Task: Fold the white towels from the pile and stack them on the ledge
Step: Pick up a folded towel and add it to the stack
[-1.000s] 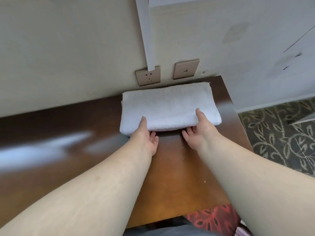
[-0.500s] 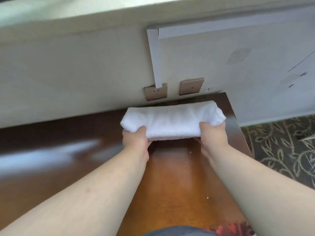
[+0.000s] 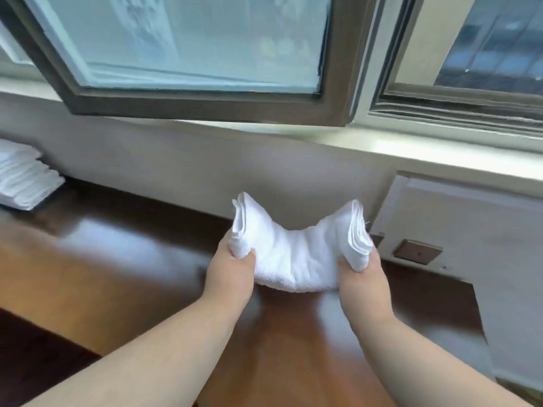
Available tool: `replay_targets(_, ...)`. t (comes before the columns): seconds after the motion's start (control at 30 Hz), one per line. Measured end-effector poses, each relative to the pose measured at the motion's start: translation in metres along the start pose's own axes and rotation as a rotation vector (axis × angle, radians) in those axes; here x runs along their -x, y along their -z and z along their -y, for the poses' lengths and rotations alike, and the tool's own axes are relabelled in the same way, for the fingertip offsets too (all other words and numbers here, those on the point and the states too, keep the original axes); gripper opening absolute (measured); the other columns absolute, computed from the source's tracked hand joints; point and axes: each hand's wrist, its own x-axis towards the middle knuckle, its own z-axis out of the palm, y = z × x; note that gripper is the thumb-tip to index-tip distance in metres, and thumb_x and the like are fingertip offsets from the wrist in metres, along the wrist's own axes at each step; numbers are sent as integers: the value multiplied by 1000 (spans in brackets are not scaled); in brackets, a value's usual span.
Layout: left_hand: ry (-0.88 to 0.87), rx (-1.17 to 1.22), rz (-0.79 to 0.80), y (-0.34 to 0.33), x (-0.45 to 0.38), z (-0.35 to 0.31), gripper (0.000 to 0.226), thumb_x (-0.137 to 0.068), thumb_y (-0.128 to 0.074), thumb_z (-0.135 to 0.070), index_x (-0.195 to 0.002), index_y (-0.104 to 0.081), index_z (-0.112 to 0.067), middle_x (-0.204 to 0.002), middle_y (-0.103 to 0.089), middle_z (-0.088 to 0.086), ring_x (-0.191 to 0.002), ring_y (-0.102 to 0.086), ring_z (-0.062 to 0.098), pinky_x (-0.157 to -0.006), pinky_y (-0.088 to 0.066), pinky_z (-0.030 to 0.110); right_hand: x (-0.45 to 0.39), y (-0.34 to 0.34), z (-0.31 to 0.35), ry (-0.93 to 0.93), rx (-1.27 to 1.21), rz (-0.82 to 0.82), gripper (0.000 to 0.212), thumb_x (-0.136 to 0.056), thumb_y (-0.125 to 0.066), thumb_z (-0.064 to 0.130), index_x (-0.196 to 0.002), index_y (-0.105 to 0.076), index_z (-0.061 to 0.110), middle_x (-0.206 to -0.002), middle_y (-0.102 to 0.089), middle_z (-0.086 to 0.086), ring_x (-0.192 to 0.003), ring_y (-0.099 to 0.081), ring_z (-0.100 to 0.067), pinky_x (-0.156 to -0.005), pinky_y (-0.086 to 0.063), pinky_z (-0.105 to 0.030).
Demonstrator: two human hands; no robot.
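Nearest, two bare forearms reach away from the camera over a glossy brown table [image 3: 123, 259]. The left hand [image 3: 232, 271] and right hand [image 3: 363, 277] each grip one end of a folded white towel [image 3: 296, 254], thumbs on the near face and fingers curled behind it. The towel hangs in the air above the table, between the two hands. Its long axis runs left to right; the middle sags down while both ends turn up, and the layered edges at the right end show as stacked folds facing the camera.

Half a second ago the towel was a straight roll held low, just over the table, with the sockets right behind it; a second ago it lay flat on the table, thumbs on top and fingers at its near edge. Now it is lifted and bent into a U, and the view has tipped up to take in the window.

Beyond the towel is the pale wall, with a brown wall plate [image 3: 418, 252] to the right. Far left, on the table, sits a stack [image 3: 25, 179] of white folded cloths, probably towels, though that corner is blurred. Above the wall runs the light ledge [image 3: 382, 148], and beyond it the window [image 3: 191, 48].
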Motion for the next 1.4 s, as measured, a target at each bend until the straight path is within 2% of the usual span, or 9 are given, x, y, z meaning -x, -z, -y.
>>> replay_targets(0.13, -91, -49, -9, 68, 7, -9, 60, -92, -47, -11, -115, -47, -66, -104, -64, -34, -103, -59, -7, -84, -45, 18, 36, -53, 51, 123, 16, 245, 51, -97, -54, 20, -127, -45, 60, -111, -63, 35, -96, -57, 18, -78, -42, -9)
replay_targets(0.23, -139, -64, -42, 115, 8, -6, 64, -90, -47, -10, -124, -47, -63, -108, -62, -38, -98, -59, -14, -85, -48, 16, 68, -89, 84, 166, 56, 374, 55, -95, -45, 17, -110, -47, 70, -100, -60, 42, -91, -53, 23, -66, -42, -2)
replay_targets(0.37, -165, -70, -98, 181, 2, 2, 61, -91, -48, -17, -134, -43, -59, -112, -63, -33, -102, -60, -6, -81, -48, 17, 110, -144, 109, 239, 69, 441, 55, -94, -44, 15, -115, -51, 65, -99, -63, 39, -90, -57, 18, -71, -43, -11)
replay_targets(0.57, -226, -64, -107, 304, -8, 22, 57, -92, -50, -19, -133, -44, -59, -109, -64, -33, -100, -59, -9, -80, -44, 12, 188, -248, 138, 295, 1, 449, 33, -97, -53, 37, -107, -53, 69, -105, -65, 37, -98, -60, 14, -85, -49, -20)
replay_targets(0.7, -273, -81, -160, 398, -22, 39, 55, -91, -53, -21, -132, -45, -58, -107, -64, -31, -98, -61, -6, -83, -46, 15, 242, -322, 157, 303, -83, 465, 32, -95, -59, 34, -119, -57, 57, -104, -68, 33, -96, -63, 13, -81, -49, -17)
replay_targets(0.93, -309, -53, -216, 519, -61, 50, 51, -93, -53, -23, -131, -47, -56, -113, -63, -32, -107, -56, -12, -92, -42, 13, 295, -436, 192, 310, -140, 523, 33, -95, -62, 26, -115, -60, 51, -101, -71, 27, -95, -65, 10, -79, -49, -18)
replay_targets(1.03, -294, -41, -220, 556, -86, 51, 50, -94, -53, -23, -129, -48, -59, -113, -61, -37, -105, -54, -15, -90, -39, 7, 297, -477, 209, 300, -159, 568, 33, -95, -61, 24, -115, -61, 51, -101, -69, 33, -92, -63, 14, -78, -46, -18)
replay_targets(1.2, -271, -9, -185, 608, -163, 53, 50, -92, -53, -31, -132, -46, -58, -122, -63, -29, -115, -56, -6, -105, -44, 30, 272, -559, 238, 305, -136, 587, 27, -94, -62, 30, -115, -63, 47, -103, -71, 28, -98, -65, 6, -87, -52, -28)
replay_targets(1.4, -249, -31, -250, 664, -269, 36, 51, -90, -56, -30, -133, -47, -56, -119, -65, -25, -110, -58, -6, -102, -46, 25, 226, -672, 283, 339, -160, 660, 22, -95, -63, 34, -113, -64, 46, -102, -72, 26, -95, -66, 9, -84, -52, -26)
